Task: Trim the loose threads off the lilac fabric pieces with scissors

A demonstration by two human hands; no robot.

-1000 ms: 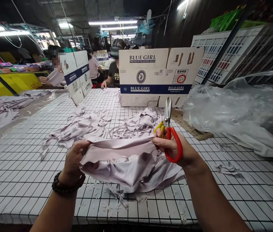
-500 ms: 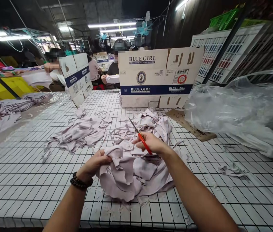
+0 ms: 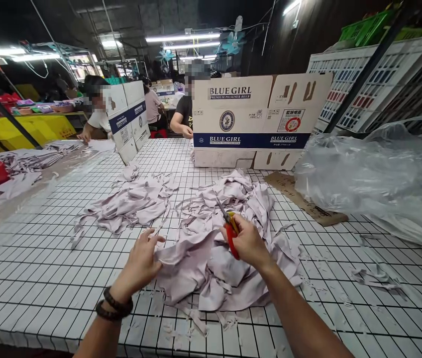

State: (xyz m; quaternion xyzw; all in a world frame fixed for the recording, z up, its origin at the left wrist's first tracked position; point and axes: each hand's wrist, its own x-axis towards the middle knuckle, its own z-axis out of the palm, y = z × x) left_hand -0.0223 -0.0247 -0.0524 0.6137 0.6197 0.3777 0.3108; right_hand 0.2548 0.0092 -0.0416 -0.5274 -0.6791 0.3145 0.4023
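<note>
My right hand [image 3: 249,242] is closed round a pair of scissors [image 3: 232,238] with red and yellow handles, blades pointing up and away over a heap of pale lilac fabric pieces [image 3: 229,266]. At the heap's left edge, my left hand [image 3: 142,261] has its fingers apart, a fabric edge lying in the gap by the thumb. Dark bead bracelets circle that wrist. A smaller pile of the same fabric [image 3: 132,204] lies farther back on the left.
The table has a white grid-patterned cover [image 3: 39,278] strewn with small scraps. Upright cardboard panels [image 3: 248,119] stand at the back, with people behind them. To the right are clear plastic bags [image 3: 378,169], a brown cardboard piece [image 3: 304,201] and white crates [image 3: 368,74].
My left hand has loosened from the fabric it gripped, its fingers spreading as the raised piece drops flatter. My right hand has lowered slightly with the scissors. The view has shifted left.
</note>
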